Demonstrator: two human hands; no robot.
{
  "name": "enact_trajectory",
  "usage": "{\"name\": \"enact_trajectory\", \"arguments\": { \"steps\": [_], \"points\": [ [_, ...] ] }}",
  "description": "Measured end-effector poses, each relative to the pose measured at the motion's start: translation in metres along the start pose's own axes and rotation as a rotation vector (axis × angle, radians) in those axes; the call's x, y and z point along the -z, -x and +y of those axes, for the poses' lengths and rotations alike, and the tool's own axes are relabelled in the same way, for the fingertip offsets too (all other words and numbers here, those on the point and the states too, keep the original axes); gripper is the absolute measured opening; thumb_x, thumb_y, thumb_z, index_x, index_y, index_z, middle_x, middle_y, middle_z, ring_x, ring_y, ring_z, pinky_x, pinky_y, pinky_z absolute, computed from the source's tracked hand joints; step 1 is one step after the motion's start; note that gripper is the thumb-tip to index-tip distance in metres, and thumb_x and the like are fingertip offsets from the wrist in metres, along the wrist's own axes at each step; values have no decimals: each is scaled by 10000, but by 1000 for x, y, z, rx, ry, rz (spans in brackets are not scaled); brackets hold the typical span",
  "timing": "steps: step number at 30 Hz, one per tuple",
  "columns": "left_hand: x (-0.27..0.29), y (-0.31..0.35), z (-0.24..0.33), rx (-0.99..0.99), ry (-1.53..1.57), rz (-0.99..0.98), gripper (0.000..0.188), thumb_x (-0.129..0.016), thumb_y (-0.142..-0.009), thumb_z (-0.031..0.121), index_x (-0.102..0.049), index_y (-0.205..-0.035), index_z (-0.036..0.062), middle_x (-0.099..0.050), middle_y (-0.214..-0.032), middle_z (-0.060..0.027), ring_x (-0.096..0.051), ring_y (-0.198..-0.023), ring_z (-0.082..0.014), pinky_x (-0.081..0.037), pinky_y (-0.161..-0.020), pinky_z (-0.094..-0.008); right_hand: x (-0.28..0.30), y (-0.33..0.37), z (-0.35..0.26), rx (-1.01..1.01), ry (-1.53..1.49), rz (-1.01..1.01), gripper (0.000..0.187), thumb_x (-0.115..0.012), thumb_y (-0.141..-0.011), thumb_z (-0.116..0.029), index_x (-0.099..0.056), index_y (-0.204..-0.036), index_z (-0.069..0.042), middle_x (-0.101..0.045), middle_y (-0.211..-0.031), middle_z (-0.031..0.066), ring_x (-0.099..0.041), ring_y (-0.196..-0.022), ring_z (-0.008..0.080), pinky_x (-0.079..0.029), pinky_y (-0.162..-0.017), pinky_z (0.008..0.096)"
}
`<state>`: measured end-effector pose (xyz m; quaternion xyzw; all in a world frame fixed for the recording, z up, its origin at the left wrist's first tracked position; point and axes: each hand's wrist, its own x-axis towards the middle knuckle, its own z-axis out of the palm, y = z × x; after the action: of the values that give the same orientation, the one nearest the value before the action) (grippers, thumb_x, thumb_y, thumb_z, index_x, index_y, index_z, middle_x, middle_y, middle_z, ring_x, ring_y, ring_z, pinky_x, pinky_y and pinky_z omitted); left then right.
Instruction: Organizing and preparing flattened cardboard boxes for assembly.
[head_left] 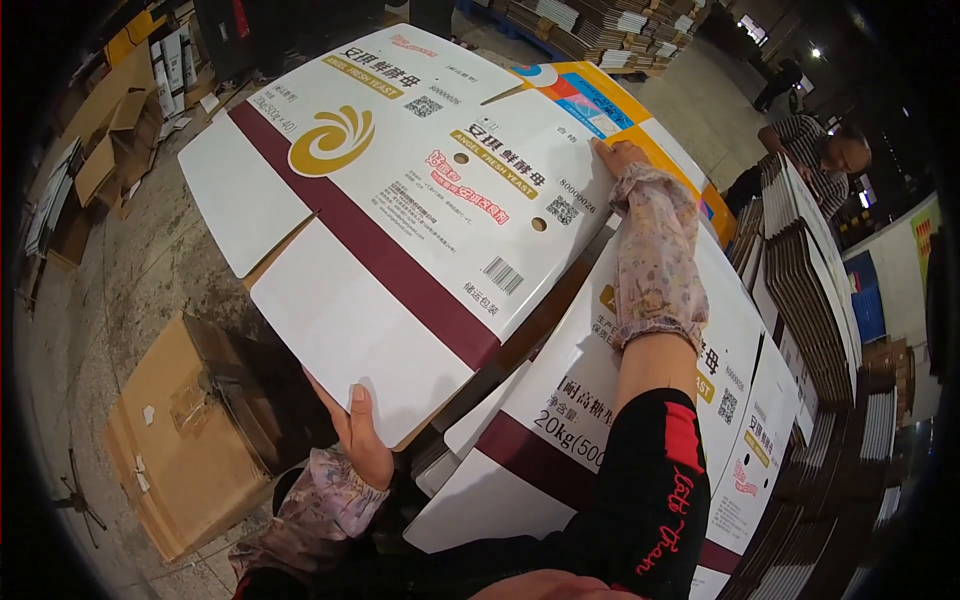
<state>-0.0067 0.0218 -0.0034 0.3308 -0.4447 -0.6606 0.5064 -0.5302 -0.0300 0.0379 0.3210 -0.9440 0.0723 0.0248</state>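
I hold up a large flattened white carton (400, 210) with a maroon band, a gold swirl and printed labels. My left hand (358, 430) grips its near flap from below, thumb on the white face. My right hand (618, 155), in a patterned sleeve cover, holds the carton's far right edge. Beneath it lies a stack of similar flat white cartons (590, 400), and another with yellow, blue and orange print (640, 120) shows behind.
A brown cardboard box (180, 450) lies on the concrete floor at lower left, more brown boxes (110, 140) at upper left. Tall stacks of flat cartons (810, 290) stand at right, where another person (820, 150) bends over. Pallets of board (610, 30) sit at the back.
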Motion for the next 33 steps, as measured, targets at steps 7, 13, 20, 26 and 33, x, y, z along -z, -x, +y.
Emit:
{"name": "enact_trajectory", "arguments": {
  "steps": [7,13,20,26,33],
  "points": [
    [6,4,-6,-149,-106,-94,620,-354,-903,119,28,-1379,12,-133,-1408,-158,-210,-1267,-240,-161,-1035,-325,5,40,-1,110,-168,620,367,-537,-770,-393,-596,-922,-64,-600,-943,158,-569,-877,335,-450,-774,407],
    [12,-1,-13,-253,-73,-127,661,-396,-886,89,42,-1372,-5,-82,-1415,-184,-176,-1281,-266,-149,-1042,-345,36,138,-11,306,-193,886,418,-639,-692,-210,-503,-1061,-69,-487,-1138,142,-457,-1056,304,-340,-913,438],
    [21,-3,-4,-280,-355,-76,742,-504,-865,199,-7,-1361,-43,-45,-1409,-230,-128,-1299,-297,-142,-1051,-381,85,379,66,198,15,470,562,-640,-693,-235,-447,-1195,-68,-396,-1260,167,-373,-1148,339,-270,-980,458],
    [24,-5,-6,-219,-382,-111,810,-557,-838,254,-18,-1361,-51,-87,-1410,-212,-159,-1287,-294,-151,-1045,-372,76,649,235,-669,209,316,528,-522,-789,-408,-454,-1249,-157,-398,-1305,110,-362,-1198,281,-279,-939,538],
    [30,34,23,-218,-445,-269,643,-529,-866,187,-167,-1347,-40,-183,-1393,-195,-235,-1267,-279,-208,-1031,-350,110,756,205,-954,116,228,562,-424,-843,-468,-316,-1338,-225,-348,-1329,151,-403,-1148,354,-347,-931,450]
  ]
}}
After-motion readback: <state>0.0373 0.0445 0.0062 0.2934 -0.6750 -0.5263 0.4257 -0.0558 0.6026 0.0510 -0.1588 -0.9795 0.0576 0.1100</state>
